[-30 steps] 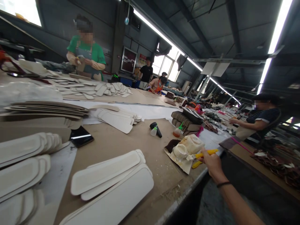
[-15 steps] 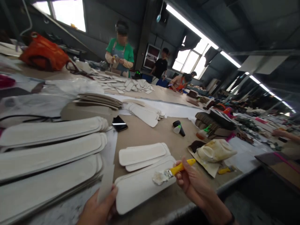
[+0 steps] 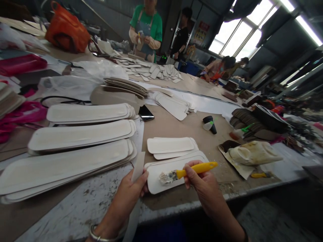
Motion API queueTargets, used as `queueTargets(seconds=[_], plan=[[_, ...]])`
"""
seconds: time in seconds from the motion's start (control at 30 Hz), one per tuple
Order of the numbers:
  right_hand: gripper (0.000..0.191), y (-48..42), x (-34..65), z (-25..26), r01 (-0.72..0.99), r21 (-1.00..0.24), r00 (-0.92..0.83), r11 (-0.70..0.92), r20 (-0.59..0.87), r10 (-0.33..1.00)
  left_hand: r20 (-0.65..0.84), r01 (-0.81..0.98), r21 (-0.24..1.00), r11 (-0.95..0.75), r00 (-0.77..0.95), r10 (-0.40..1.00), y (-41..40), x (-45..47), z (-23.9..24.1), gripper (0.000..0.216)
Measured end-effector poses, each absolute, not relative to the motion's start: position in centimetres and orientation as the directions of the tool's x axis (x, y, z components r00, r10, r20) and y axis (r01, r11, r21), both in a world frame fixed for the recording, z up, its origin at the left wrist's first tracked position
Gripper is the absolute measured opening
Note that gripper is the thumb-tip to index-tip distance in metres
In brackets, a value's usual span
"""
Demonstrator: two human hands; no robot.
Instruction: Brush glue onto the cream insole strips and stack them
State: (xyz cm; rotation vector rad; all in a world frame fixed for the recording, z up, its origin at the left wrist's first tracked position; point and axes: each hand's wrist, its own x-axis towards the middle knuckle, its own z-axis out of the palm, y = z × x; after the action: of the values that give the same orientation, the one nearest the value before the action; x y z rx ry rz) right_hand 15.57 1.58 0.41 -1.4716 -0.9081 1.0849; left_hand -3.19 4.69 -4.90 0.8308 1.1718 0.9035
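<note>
My right hand (image 3: pixel 202 181) grips the yellow handle of a brush (image 3: pixel 195 169), whose bristles are clotted with a whitish paste. The bristles are over a long white rounded panel (image 3: pixel 157 185); whether they touch it I cannot tell. In my left hand (image 3: pixel 130 188) is a narrow pale strip (image 3: pixel 138 164), pinched under the thumb, its lower end hanging past the table edge. The left fingertips are at the near left end of that panel. Just behind it lie a few shorter white panels (image 3: pixel 170 145), overlapping.
Stacks of long white panels (image 3: pixel 83 134) fill the left. A phone (image 3: pixel 146 113) lies behind. To the right are a paste-stained container (image 3: pixel 254 153), a second yellow-handled brush (image 3: pixel 259 175) and a small bottle (image 3: pixel 208 125). Across the table a person in green (image 3: pixel 148 30) works.
The view has swung, so the table things sit further right and the near stacks show more fully. My right hand still holds the brush, which now lies flatter over the panel.
</note>
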Motion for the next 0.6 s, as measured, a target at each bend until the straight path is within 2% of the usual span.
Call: queueTargets(seconds=[0.27, 0.47, 0.6], plan=[[0.036, 1.3, 13.9, 0.3, 0.027, -0.991, 0.277, -0.135, -0.122, 0.953, -0.393, -0.133, 0.905, 0.404, 0.105, 0.914, 4.1, -3.0, -3.6, 0.03], [0.031, 1.0, 16.1, -0.4, 0.183, -0.977, 0.369, -0.108, -0.034, 0.929, -0.398, -0.108, 0.908, 0.405, 0.077, 0.914, 4.2, -3.0, -4.7, 0.04], [0.029, 0.6, 16.8, 0.1, 0.2, -0.974, 0.391, -0.11, -0.024, 0.92, -0.414, -0.083, 0.904, 0.418, 0.065, 0.908, 4.2, -3.0, -4.9, 0.046]])
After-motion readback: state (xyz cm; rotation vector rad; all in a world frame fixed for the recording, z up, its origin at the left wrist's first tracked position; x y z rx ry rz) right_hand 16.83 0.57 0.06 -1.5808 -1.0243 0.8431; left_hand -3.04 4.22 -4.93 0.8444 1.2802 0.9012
